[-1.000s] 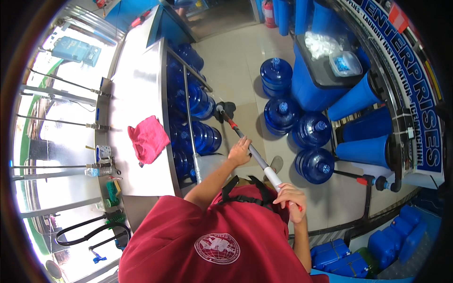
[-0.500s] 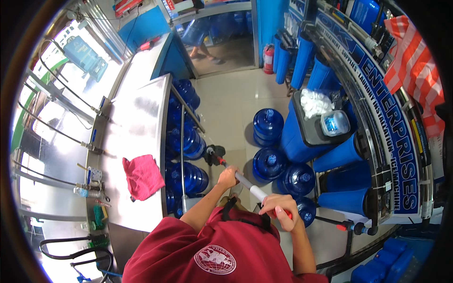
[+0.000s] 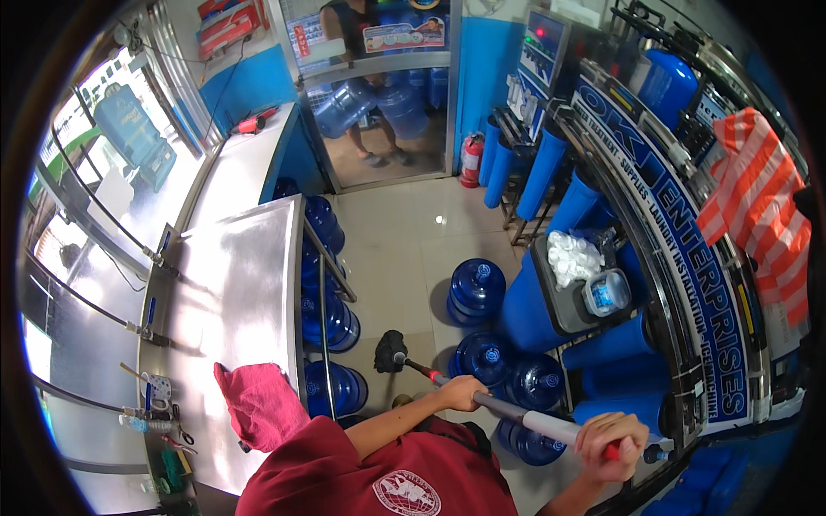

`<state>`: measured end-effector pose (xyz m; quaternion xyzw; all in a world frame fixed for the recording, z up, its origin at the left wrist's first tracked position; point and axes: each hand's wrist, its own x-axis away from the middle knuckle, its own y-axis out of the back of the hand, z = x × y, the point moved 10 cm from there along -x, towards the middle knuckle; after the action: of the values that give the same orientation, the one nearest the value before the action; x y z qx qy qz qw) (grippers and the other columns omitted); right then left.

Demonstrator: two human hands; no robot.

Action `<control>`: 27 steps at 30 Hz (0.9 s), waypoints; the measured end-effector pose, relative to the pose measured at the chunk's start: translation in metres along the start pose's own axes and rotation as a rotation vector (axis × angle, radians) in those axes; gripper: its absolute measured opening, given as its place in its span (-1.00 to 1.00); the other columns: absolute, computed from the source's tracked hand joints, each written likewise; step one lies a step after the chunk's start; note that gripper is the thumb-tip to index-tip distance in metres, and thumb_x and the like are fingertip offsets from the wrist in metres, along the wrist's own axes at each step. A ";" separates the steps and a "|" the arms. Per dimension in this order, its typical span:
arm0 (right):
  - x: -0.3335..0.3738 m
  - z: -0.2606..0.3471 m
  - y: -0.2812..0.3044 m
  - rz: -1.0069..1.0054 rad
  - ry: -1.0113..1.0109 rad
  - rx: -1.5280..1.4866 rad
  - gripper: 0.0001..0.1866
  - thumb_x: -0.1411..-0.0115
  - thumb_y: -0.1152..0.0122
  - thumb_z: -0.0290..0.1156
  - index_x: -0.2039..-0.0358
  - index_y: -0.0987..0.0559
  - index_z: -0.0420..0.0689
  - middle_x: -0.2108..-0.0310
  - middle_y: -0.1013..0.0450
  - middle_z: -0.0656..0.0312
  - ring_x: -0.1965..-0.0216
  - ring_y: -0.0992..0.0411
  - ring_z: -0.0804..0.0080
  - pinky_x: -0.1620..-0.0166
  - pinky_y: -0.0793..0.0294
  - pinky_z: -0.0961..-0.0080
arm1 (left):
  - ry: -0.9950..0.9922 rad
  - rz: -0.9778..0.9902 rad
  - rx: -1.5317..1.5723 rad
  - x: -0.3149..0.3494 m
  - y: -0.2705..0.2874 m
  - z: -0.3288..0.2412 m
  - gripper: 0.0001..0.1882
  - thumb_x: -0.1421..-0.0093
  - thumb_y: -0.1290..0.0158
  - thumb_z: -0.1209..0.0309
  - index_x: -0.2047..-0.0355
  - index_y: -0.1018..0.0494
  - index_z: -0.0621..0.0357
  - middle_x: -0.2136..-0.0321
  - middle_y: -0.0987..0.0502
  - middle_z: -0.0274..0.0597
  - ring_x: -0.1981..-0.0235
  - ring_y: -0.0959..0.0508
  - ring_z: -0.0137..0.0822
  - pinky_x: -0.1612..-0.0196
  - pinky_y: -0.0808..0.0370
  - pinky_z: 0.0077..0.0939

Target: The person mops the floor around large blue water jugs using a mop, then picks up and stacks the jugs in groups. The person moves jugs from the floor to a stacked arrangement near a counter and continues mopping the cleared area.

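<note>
A mop [image 3: 525, 416] with a grey and white pole and red fittings slants across the front of me. My left hand [image 3: 461, 394] is wrapped round the middle of its pole. At the upper end, my right hand [image 3: 611, 440] is closed over the pole beside its red tip. The dark mop head [image 3: 391, 351] is over the tiled floor [image 3: 379, 249], left of the blue water jugs [image 3: 484, 357]; whether it touches the floor I cannot tell. The pole passes over the nearest jug [image 3: 531, 445].
A steel counter [image 3: 232, 284] with a red cloth [image 3: 258, 404] runs along the left, more jugs [image 3: 331, 318] beneath it. On the right stand a blue bin [image 3: 525, 314] and blue filter housings [image 3: 542, 176]. Behind the glass door [image 3: 391, 163] a person carries large jugs.
Both hands have moved right with the mop, the right hand also lower, and its pole lies flatter. My view has shifted, showing more of the doorway, where the person now stands with jugs.
</note>
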<state>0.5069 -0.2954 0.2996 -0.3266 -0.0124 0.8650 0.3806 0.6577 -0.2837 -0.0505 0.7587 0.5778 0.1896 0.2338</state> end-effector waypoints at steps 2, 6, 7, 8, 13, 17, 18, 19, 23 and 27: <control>-0.014 -0.015 0.005 -0.105 0.029 0.014 -0.60 -0.29 0.09 -0.28 0.48 -0.51 -0.38 0.86 -0.27 0.19 0.86 -0.24 0.45 0.68 -0.38 0.46 | -0.012 -0.035 0.006 -0.005 0.014 0.013 -0.93 0.10 -0.06 0.40 0.58 -0.48 0.10 0.58 -0.52 0.03 0.43 -0.54 0.13 0.36 -0.45 -0.01; -0.052 -0.039 0.000 -0.154 0.034 0.047 -0.68 -0.30 0.13 -0.34 0.33 -0.43 -0.39 0.85 -0.14 0.27 0.87 -0.07 0.55 0.70 -0.24 0.51 | -0.061 -0.140 0.024 -0.013 0.049 0.035 -0.92 0.12 -0.05 0.40 0.59 -0.46 0.12 0.58 -0.51 0.00 0.43 -0.54 0.14 0.36 -0.45 -0.01; -0.055 -0.046 -0.002 -0.220 -0.005 0.052 -0.62 -0.29 0.11 -0.31 0.53 -0.45 -0.35 0.86 -0.20 0.25 0.85 -0.19 0.49 0.68 -0.31 0.50 | -0.110 -0.205 0.014 -0.011 0.058 0.035 -0.91 0.12 -0.06 0.40 0.58 -0.46 0.12 0.58 -0.51 -0.01 0.43 -0.54 0.14 0.37 -0.45 -0.01; -0.058 -0.045 -0.021 -0.127 0.038 0.073 -0.56 -0.29 0.10 -0.30 0.63 -0.47 -0.34 0.85 -0.25 0.23 0.83 -0.26 0.46 0.66 -0.36 0.49 | -0.110 -0.236 -0.027 -0.003 0.061 0.039 -0.91 0.10 -0.07 0.39 0.58 -0.46 0.12 0.59 -0.50 -0.01 0.45 -0.53 0.13 0.37 -0.45 -0.01; -0.035 -0.052 -0.095 0.237 0.072 0.046 -0.73 -0.08 -0.01 -0.45 0.67 -0.57 -0.26 0.76 -0.43 0.12 0.79 -0.34 0.29 0.62 -0.41 0.41 | -0.023 -0.387 -0.117 0.045 0.074 0.077 -0.80 -0.11 -0.14 0.28 0.58 -0.42 0.04 0.65 -0.46 -0.01 0.55 -0.48 0.13 0.44 -0.41 0.01; 0.006 -0.097 -0.122 0.498 -0.067 0.039 -0.72 0.26 -0.05 -0.57 0.50 -0.65 -0.35 0.67 -0.41 0.06 0.66 -0.35 0.16 0.51 -0.34 0.32 | 0.232 -0.535 -0.234 0.074 0.094 0.130 -0.77 -0.12 -0.15 0.21 0.53 -0.44 0.06 0.53 -0.53 -0.09 0.38 -0.56 0.03 0.29 -0.48 -0.06; 0.015 -0.112 -0.121 0.491 -0.083 0.069 -0.73 0.24 -0.02 -0.58 0.50 -0.63 -0.33 0.66 -0.41 0.08 0.64 -0.34 0.15 0.47 -0.35 0.33 | 0.261 -0.521 -0.239 0.076 0.099 0.141 -0.74 -0.13 -0.15 0.18 0.52 -0.45 0.07 0.49 -0.55 -0.09 0.33 -0.57 0.02 0.25 -0.49 -0.08; 0.023 -0.126 -0.120 0.484 -0.100 0.099 -0.74 0.22 0.00 -0.60 0.49 -0.61 -0.31 0.65 -0.40 0.09 0.62 -0.33 0.15 0.42 -0.36 0.34 | 0.295 -0.520 -0.256 0.078 0.104 0.150 -0.72 -0.13 -0.15 0.15 0.52 -0.46 0.09 0.44 -0.56 -0.09 0.28 -0.57 0.01 0.21 -0.50 -0.09; 0.049 -0.161 -0.107 0.522 -0.150 0.218 -0.74 0.21 0.09 -0.61 0.55 -0.60 -0.29 0.69 -0.38 0.14 0.60 -0.36 0.29 0.37 -0.34 0.41 | 0.434 -0.440 -0.279 0.074 0.107 0.163 -0.67 -0.10 -0.17 0.07 0.40 -0.55 0.09 0.33 -0.58 0.00 0.22 -0.55 0.06 0.16 -0.48 -0.12; 0.052 -0.146 -0.085 0.488 -0.175 0.119 -0.73 0.17 0.08 -0.62 0.50 -0.61 -0.27 0.69 -0.37 0.18 0.63 -0.33 0.31 0.39 -0.32 0.46 | 0.504 -0.496 -0.310 0.069 0.102 0.132 -0.68 -0.07 -0.21 0.09 0.46 -0.51 0.09 0.36 -0.56 -0.08 0.23 -0.56 0.02 0.15 -0.50 -0.15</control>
<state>0.6205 -0.2334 0.1787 -0.2209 0.0850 0.9554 0.1768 0.8301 -0.2574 -0.0991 0.4810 0.7477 0.3929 0.2352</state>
